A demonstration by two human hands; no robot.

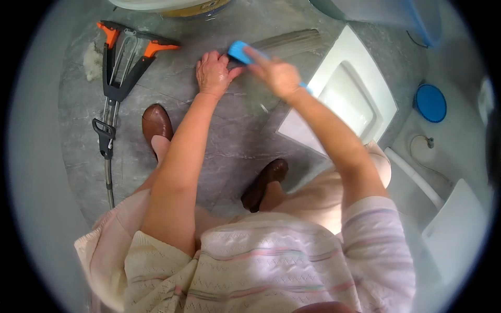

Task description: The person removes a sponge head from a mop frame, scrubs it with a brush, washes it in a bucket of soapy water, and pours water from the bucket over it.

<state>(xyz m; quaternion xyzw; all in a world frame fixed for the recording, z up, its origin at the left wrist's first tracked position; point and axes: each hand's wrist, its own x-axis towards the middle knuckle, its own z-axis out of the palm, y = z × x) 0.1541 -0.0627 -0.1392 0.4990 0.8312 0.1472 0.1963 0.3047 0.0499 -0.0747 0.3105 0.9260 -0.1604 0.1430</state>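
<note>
Grey marbled floor tiles (224,135), bounded by pale walls, lay beneath everything on my remote feed. At the fingertips, the right hand (279,75) was wrapped around a blue scrubbing brush (240,51), its fingers smeared by motion blur, with the handle's tail end showing past the wrist. The brush's head sat just beside the left hand (213,73), whose fingers were spread, apparently braced on the tile and gripping nothing that I could see; its back glistened as if wet. I could not tell whether the left thumb touched the brush, or how firmly the bristles met the floor. A streaked grey band (297,41) ran from the brush toward the white squat pan (365,73), so I judged scrubbing the tile to be the step in hand. As I read it, another stroke called for the bristles flat and pressed along that band, the left hand clear of the sweep and the pan's edge not struck. Farther out, brown shoes (156,122) were planted apart behind the hands. To the left lay a butterfly mop (122,91) with orange clips, a whitish fluffy wad (94,61) beside its head. Off to the right, past the pan, I made out a round blue basin (430,103) and a white pipe (415,177).
</note>
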